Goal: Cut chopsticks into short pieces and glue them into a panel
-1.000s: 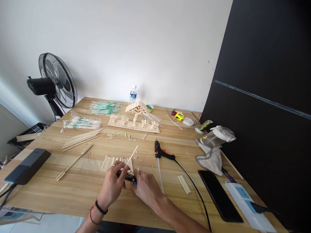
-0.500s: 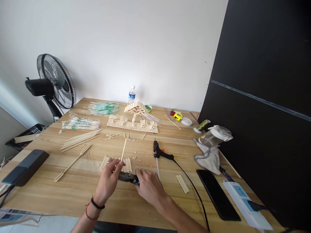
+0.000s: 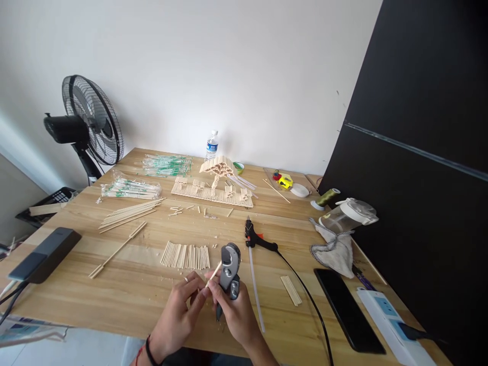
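My left hand (image 3: 182, 311) pinches a thin wooden stick (image 3: 215, 271) near the table's front edge. My right hand (image 3: 238, 314) is wrapped round a dark grey hand cutter (image 3: 229, 269), its curved jaw pointing up. The right thumb and fingertip also touch the stick, close to the left fingertips; the stick's lower end is hidden by fingers. Just beyond the hands lies a row of short cut sticks (image 3: 185, 255), side by side. Further back stands a model built of sticks (image 3: 213, 190), with a roof-like top on a flat base.
A black glue gun (image 3: 261, 240) with its cable lies right of centre, a phone (image 3: 348, 310) and power strip (image 3: 392, 325) beyond it. Long sticks (image 3: 129, 214) and bagged sticks (image 3: 131, 189) lie left. At the back are a water bottle (image 3: 212, 145) and a fan (image 3: 93, 119).
The cutter has turned from lying sideways to upright and moved right. My hands have drawn closer together and lower, uncovering the row of short sticks. The stick in my fingers now shows much shorter.
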A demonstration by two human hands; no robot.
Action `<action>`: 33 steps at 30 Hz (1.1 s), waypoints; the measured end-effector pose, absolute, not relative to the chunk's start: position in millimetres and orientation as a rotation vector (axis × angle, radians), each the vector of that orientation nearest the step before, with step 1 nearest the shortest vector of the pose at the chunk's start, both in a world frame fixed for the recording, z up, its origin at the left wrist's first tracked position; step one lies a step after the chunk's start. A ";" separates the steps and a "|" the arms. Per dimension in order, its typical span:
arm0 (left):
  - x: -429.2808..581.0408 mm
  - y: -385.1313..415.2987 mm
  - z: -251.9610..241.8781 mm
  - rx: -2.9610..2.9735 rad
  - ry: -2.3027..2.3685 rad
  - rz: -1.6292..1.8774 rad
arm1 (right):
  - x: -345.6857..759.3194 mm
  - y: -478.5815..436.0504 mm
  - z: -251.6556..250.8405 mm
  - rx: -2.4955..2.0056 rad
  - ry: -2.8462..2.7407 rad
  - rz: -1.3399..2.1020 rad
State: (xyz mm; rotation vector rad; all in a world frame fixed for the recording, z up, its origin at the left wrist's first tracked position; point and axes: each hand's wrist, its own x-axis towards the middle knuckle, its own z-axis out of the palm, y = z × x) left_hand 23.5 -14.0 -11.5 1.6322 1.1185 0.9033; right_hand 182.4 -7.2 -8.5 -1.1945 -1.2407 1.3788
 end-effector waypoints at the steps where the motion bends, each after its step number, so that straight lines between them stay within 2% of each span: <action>1: 21.6 -13.7 -11.7 1.638 1.117 0.881 | 182.0 -5.8 -8.6 -1.192 -1.222 1.366; 4: 9.1 -10.1 -14.3 1.616 1.132 0.892 | 188.4 -1.2 -13.0 -1.229 -1.154 1.261; 9: -18.5 -7.1 -31.6 1.514 1.245 1.126 | 213.9 -0.7 -27.8 -1.260 -1.020 1.116; 17: -69.2 14.4 -40.7 1.585 1.309 1.170 | 238.8 -19.9 -57.9 -1.311 -0.975 1.123; 24: -96.8 78.0 -46.0 1.699 1.446 1.076 | 243.4 -21.8 -67.1 -1.276 -0.933 1.165; 29: -97.0 82.4 -57.5 1.785 1.496 1.032 | 244.6 -20.1 -65.5 -1.265 -0.873 1.198; 33: -102.2 77.7 -48.3 1.861 1.519 0.977 | 243.4 -19.0 -62.6 -1.239 -0.853 1.236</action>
